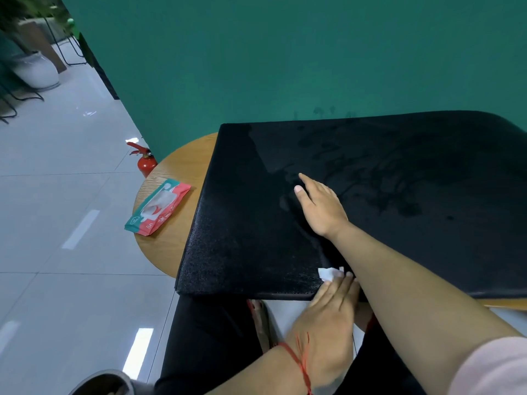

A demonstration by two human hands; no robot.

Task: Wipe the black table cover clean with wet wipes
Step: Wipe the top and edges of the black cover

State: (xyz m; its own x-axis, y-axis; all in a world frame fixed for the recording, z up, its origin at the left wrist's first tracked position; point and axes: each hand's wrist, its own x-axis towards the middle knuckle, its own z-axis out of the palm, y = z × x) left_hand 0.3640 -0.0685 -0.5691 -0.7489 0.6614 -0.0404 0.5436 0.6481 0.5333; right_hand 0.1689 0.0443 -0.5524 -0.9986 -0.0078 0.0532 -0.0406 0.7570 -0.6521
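The black table cover (256,218) lies over a round wooden table (171,166), with wet streaks across its middle and right. My left hand (328,312) presses a white wet wipe (329,273) flat against the cover near its front edge, fingers straight. A red thread is tied round that wrist. My right hand (320,205) rests flat on the cover's middle, fingers stretched out, its forearm crossing above the left hand.
A red and teal pack of wet wipes (156,208) lies on the bare wood left of the cover. A red fire extinguisher (145,162) stands on the floor behind the table. A green wall rises beyond. My dark-trousered legs are under the front edge.
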